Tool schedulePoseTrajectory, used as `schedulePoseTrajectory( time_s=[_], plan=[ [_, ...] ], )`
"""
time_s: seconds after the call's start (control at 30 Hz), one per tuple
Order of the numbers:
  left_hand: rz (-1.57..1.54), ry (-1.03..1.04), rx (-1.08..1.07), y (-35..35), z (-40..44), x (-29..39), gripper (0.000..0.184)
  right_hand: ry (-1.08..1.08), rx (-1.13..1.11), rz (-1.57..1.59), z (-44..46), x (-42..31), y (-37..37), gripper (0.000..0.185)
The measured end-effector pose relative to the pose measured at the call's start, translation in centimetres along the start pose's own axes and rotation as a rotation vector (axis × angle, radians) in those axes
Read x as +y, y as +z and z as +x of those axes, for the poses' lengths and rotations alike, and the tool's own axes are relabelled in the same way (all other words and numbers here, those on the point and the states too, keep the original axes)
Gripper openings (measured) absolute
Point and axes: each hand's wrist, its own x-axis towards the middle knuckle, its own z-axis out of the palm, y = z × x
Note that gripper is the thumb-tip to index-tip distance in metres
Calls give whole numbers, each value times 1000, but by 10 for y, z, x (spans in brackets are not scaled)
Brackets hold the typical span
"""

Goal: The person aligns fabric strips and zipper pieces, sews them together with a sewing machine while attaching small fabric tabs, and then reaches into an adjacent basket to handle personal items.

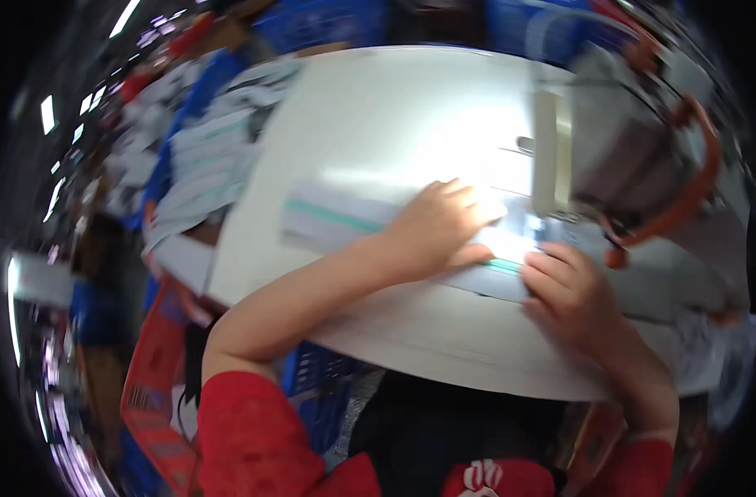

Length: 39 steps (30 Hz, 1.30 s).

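Observation:
A white cloth strip with a green stripe lies across the white sewing table and runs under the sewing machine head. My left hand rests on the strip just left of the needle area, fingers flat and thumb held apart. At the strip's right part, close in front of the machine, my right hand has its bent fingers and thumb closed at the cloth. Glare from the machine's lamp and motion blur hide the stitching spot and the exact fingertip contact.
A pile of white cloth pieces with green stripes lies beyond the table's left side. An orange curved part stands right of the machine. Below the left table edge is a red crate, with a blue crate near my lap.

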Motion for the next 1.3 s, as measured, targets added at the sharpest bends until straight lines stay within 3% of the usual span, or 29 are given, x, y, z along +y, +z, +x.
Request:
schedulePoseTrajectory(
  time_s=[0.1,0.23,0.33,0.4,0.43,0.5,0.7,0.87,1.0,1.03,1.17,1.3],
  plan=[
    [11,-101,134,-30,-56,-33,32,-56,67,-18,5,-6,4,36],
    [336,-581,168,-91,-165,-89,35,47,52,-15,0,-13,0,34],
    [491,-1025,-135,-132,-253,-117,42,50,45,-52,-1,-13,1,34],
    [413,-1020,-257,-140,-322,-128,51,55,39,-45,-1,-14,0,33],
    [410,-1021,-258,-138,-326,-119,51,62,37,-42,0,-15,-1,33],
    [273,-1223,-154,-141,-330,-96,54,76,31,-35,0,-17,-2,33],
    [220,-1284,-168,-152,-330,-76,48,83,30,-36,-3,-16,1,33],
    [-159,-1454,-309,-184,-336,-81,35,75,21,-55,-3,-15,-1,33],
    [-479,-1471,19,-187,-366,-90,18,54,21,-73,-3,-14,-1,34],
    [-482,-1467,16,-185,-363,-88,18,59,20,-75,-3,-13,-1,34],
    [-282,-1202,338,-169,-319,-80,8,67,-20,-86,0,-15,-5,33],
    [-459,-1017,505,-137,-228,-48,6,71,-29,-69,-2,-12,-6,33]
  ],
)
